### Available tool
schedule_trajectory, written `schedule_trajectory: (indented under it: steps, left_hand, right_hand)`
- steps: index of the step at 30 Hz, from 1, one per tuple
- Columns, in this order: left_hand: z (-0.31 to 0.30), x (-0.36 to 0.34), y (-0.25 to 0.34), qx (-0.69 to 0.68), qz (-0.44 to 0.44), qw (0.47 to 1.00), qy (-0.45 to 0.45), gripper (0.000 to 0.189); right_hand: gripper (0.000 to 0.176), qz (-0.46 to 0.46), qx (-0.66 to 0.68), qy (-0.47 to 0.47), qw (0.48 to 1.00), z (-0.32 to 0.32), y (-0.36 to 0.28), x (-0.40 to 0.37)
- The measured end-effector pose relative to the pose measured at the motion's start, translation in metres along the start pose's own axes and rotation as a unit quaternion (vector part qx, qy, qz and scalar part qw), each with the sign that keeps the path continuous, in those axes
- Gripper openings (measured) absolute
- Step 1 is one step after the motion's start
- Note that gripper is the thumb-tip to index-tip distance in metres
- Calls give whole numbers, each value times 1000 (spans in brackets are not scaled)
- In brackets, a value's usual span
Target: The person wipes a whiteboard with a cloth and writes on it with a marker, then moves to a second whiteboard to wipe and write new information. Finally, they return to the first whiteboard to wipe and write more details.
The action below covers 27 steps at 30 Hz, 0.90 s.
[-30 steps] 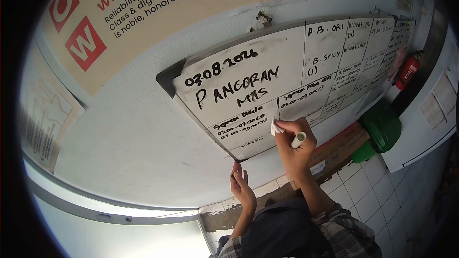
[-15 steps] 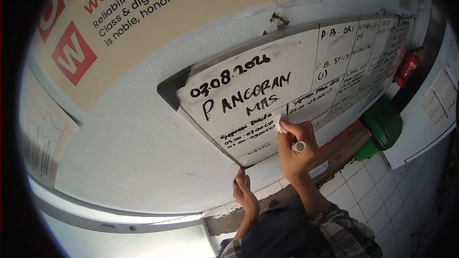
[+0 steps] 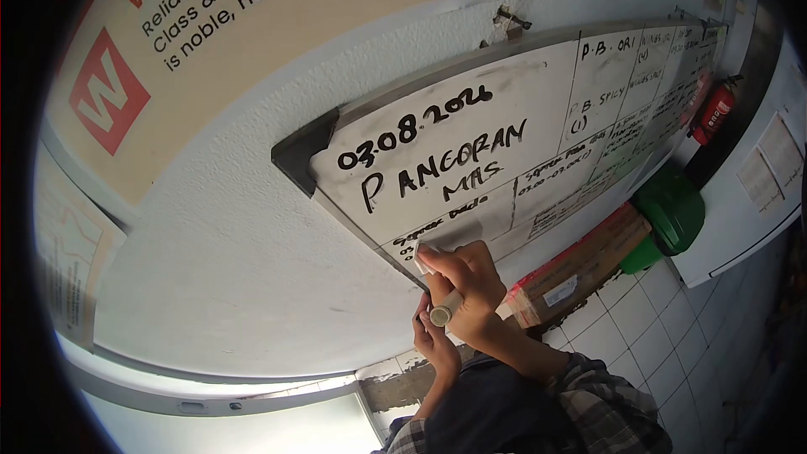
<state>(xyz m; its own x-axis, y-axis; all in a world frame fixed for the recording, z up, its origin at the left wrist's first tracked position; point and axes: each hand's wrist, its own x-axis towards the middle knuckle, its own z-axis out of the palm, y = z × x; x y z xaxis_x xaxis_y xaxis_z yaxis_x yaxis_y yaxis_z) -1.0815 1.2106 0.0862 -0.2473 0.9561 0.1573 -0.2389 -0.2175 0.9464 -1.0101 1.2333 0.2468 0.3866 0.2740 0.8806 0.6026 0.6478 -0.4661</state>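
A whiteboard [image 3: 370, 227] with black handwriting hangs on the wall, appearing tilted in the head view. My right hand [image 3: 472, 282] is closed around a pale marker [image 3: 446, 308], its round end towards me. The same hand pinches a crumpled white tissue [image 3: 424, 259] against the board's lower left lettering, covering part of the time entries. Below the board's bottom corner is my left hand [image 3: 435, 346], fingers curled and a fingertip near the frame. What its fingers hold, if anything, is hidden.
A large poster [image 3: 252, 76] covers the wall above left. To the right are a cardboard box [image 3: 580, 265], a green bin [image 3: 668, 210] and a red fire extinguisher [image 3: 714, 109]. White floor tiles [image 3: 626, 307] show below.
My right hand has moved left and down across the board with the tissue and marker. Some writing at the bottom, including "KATSU", is now covered or gone. My left hand stays near the corner.
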Motion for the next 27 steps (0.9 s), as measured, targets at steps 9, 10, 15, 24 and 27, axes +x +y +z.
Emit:
schedule_trajectory:
  steps: [9, 10, 15, 24, 27]
  left_hand:
    - [-11, -7, -11, 109, 31, 993, -29, 33]
    - [-9, -8, -9, 94, 17, 995, -24, 33]
    - [-8, -7, -13, 41, 14, 998, -41, 38]
    - [16, -9, 22, -37, 11, 999, -16, 48]
    - [13, -9, 22, -34, 12, 999, -25, 45]
  right_hand:
    - [30, 13, 23, -90, 996, 5, -14, -1]
    - [30, 16, 31, -97, 995, 4, -14, 0]
    - [32, 6, 55, -94, 994, -8, -14, 9]
    - [33, 47, -10, 3, 999, -47, 17, 28]
    - [33, 24, -17, 22, 999, -37, 22, 26]
